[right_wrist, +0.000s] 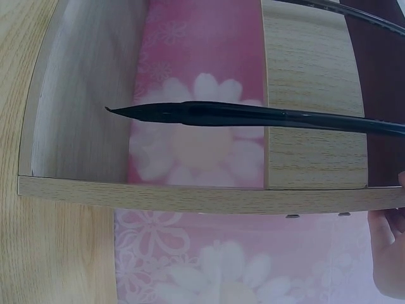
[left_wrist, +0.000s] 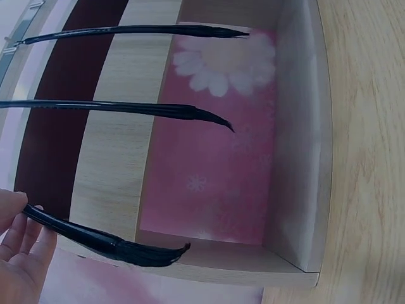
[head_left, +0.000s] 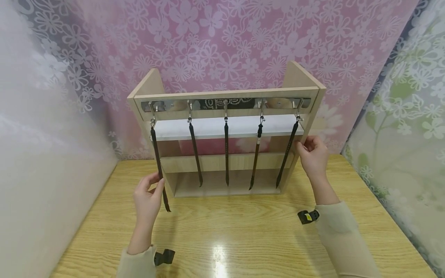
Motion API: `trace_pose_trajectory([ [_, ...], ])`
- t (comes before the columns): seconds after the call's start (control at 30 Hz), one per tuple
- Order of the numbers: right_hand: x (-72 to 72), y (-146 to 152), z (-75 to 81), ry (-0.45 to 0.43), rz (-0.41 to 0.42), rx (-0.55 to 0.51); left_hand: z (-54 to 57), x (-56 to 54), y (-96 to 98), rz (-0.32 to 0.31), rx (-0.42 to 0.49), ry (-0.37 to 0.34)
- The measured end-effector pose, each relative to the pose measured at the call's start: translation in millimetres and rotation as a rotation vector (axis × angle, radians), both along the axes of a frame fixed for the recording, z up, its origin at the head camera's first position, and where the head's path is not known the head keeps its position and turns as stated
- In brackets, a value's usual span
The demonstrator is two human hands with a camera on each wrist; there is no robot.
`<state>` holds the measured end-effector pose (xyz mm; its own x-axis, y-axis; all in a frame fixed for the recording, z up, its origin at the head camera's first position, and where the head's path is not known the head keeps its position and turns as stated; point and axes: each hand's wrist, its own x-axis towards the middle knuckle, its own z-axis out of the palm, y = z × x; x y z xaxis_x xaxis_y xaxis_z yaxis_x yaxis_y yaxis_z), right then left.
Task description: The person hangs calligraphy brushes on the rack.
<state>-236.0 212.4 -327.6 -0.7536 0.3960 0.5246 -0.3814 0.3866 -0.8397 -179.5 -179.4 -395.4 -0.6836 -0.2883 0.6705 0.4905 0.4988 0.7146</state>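
Note:
Several dark calligraphy brushes hang tips down from metal hooks on a small wooden rack. My left hand [head_left: 148, 197] pinches the leftmost brush [head_left: 156, 148] between thumb and fingers, low on its handle; its loop stays on the hook. In the left wrist view, this brush's dark bristles [left_wrist: 152, 253] extend past the fingertips, bent at the tip. At the rack's right side, my right hand [head_left: 314, 156] grips the edge of the side panel [right_wrist: 190, 196], its fingers partly out of the right wrist view. The rightmost brush [head_left: 287, 152] hangs just left of that hand, untouched.
The rack [head_left: 184, 163] stands on a wood-grain table [head_left: 215, 227], with a white shelf [head_left: 208, 128] behind the brushes. A shiny hook strip [head_left: 174, 105] runs along its top. Pink floral cloth [head_left: 226, 46] hangs behind; a pale wall [head_left: 52, 135] rises at left.

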Motion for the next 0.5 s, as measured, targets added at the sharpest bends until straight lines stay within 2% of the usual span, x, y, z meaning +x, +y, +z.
trace_pose_trajectory([
  [0.17, 0.3, -1, 0.5, 0.007, -0.001, 0.0, -2.5, -3.3, 0.1, -0.02, 0.019, -0.021],
  [0.5, 0.2, 0, -0.5, 0.02, 0.006, -0.001, -10.8, -18.5, -2.0, -0.064, 0.026, -0.012],
])
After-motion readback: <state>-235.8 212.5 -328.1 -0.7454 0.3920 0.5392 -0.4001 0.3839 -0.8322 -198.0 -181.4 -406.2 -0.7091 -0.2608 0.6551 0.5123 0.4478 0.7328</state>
